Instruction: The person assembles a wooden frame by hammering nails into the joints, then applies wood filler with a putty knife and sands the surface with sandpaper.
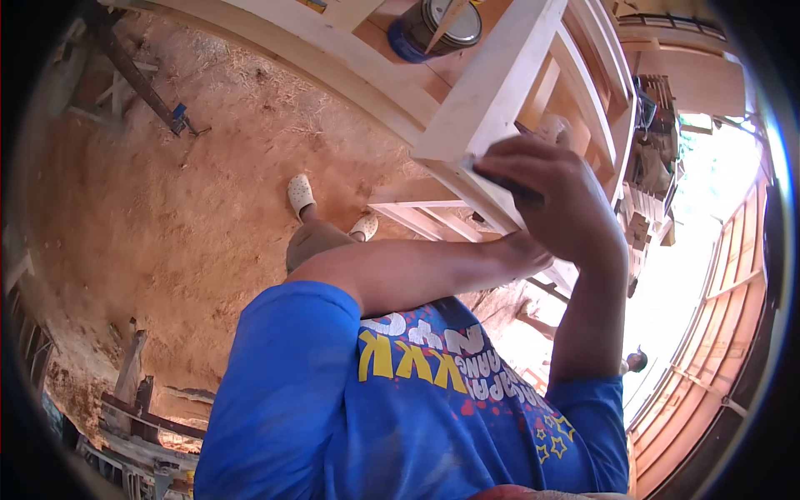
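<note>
My right hand (pixel 567 196) is closed around a dark, flat, block-like piece (pixel 510 181), whose exact kind I cannot make out. That piece is at the near corner of a pale wooden frame (pixel 471 125), against or very close to the wood. My left arm reaches across my body, and my left hand (pixel 525 248) is beneath my right wrist, beside the lower rail of the frame. Most of its fingers are hidden there.
On the frame's brown panel stands a dark blue paint can (pixel 408 42) with a wooden stick (pixel 447 25) across its lid. Below the frame lie pale slatted pieces (pixel 425 218). A clamp bar (pixel 137 75) is at upper left, over bare dirt ground (pixel 167 225).
</note>
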### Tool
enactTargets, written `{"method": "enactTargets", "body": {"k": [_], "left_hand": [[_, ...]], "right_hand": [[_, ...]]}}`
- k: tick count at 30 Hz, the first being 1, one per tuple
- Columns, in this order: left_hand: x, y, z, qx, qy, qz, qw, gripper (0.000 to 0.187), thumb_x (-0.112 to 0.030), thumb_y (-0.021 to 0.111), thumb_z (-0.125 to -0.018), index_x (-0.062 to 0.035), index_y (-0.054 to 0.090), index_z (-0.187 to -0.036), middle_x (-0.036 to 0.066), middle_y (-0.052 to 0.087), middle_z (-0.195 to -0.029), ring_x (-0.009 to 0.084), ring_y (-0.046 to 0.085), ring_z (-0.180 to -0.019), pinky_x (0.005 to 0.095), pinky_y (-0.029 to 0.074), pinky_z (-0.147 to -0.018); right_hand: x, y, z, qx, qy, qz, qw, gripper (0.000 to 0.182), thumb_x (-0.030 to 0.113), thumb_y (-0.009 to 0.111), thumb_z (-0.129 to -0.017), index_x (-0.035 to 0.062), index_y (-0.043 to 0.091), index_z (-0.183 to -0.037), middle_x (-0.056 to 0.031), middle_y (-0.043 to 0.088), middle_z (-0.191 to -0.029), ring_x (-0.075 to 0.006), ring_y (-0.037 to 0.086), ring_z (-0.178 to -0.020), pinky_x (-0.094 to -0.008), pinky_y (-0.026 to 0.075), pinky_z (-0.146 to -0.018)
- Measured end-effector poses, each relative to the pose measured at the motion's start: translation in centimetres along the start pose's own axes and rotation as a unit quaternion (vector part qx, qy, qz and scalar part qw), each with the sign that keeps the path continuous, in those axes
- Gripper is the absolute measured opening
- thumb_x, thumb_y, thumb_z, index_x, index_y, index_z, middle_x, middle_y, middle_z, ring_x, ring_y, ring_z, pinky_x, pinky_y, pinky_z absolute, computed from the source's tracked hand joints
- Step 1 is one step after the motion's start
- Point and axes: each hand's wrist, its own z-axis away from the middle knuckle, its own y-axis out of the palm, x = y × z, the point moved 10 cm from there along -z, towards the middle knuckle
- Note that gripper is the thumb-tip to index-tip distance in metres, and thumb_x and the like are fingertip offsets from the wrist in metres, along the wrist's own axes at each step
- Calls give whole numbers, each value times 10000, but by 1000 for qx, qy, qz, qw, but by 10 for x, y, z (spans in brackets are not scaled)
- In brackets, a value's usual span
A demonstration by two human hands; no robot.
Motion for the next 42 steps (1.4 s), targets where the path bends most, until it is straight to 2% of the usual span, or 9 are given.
{"method": "enactTargets", "body": {"k": [6,8,10,15,29,32,35,38,42], "left_hand": [[-25,-18,1,159,119,-329,923,374,-280,575,-998,-65,746,-1251,80,686,-1321,293,584,-1287,561,445,-1041],[-21,57,9,257,139,-326,899,385,-304,588,-985,-56,766,-1220,94,705,-1289,319,612,-1239,587,455,-979],[-20,29,3,174,108,-373,905,351,-300,614,-939,-67,780,-1143,65,721,-1022,274,655,-1036,515,463,-978],[-21,22,1,188,110,-364,906,373,-341,635,-904,-69,796,-1100,91,721,-1025,249,650,-983,473,452,-915],[-20,26,-1,208,88,-358,906,306,-292,689,-884,-94,814,-1080,61,762,-1051,264,672,-1018,470,442,-859],[-18,20,-1,191,92,-365,907,298,-294,691,-852,-99,813,-1041,57,756,-1010,250,672,-978,439,441,-838],[-20,20,-1,187,96,-356,910,298,-298,691,-823,-95,808,-1006,55,744,-974,235,670,-950,415,440,-823],[-23,15,0,191,102,-344,914,297,-289,687,-837,-84,793,-1025,50,732,-978,230,666,-963,418,444,-834],[-21,18,1,197,120,-342,911,297,-289,672,-881,-69,762,-1060,38,705,-954,226,656,-944,417,451,-846]], "right_hand": [[26,-4,-11,117,-37,-1,992,376,-111,700,-777,28,803,-1110,-158,767,-1078,-353,750,-995,-402,600,-896],[49,-19,-33,99,-103,31,989,321,-103,685,-816,13,800,-1092,-162,765,-1085,-358,754,-983,-409,606,-874],[75,-12,-65,132,-175,138,966,328,-107,650,-823,25,808,-1079,-169,775,-1054,-357,755,-979,-422,604,-878],[43,105,-133,459,0,347,818,338,-18,650,-820,91,833,-1083,-167,789,-1000,-347,758,-965,-441,592,-880],[71,123,-114,572,-110,426,692,327,32,703,-768,96,844,-1056,-172,791,-982,-343,758,-932,-422,591,-845],[75,102,-114,524,-53,398,751,210,139,652,-872,47,818,-963,-199,752,-884,-342,743,-842,-476,584,-801],[73,78,-105,548,64,446,705,393,14,682,-749,118,839,-1094,-162,775,-1029,-342,745,-958,-432,598,-870],[94,2,-108,278,-152,297,901,340,0,711,-768,90,827,-1075,-117,764,-1042,-287,744,-963,-400,593,-891],[39,-93,-62,129,82,96,984,297,-3,726,-827,62,796,-1109,-94,761,-1069,-219,734,-991,-377,578,-926]]}}
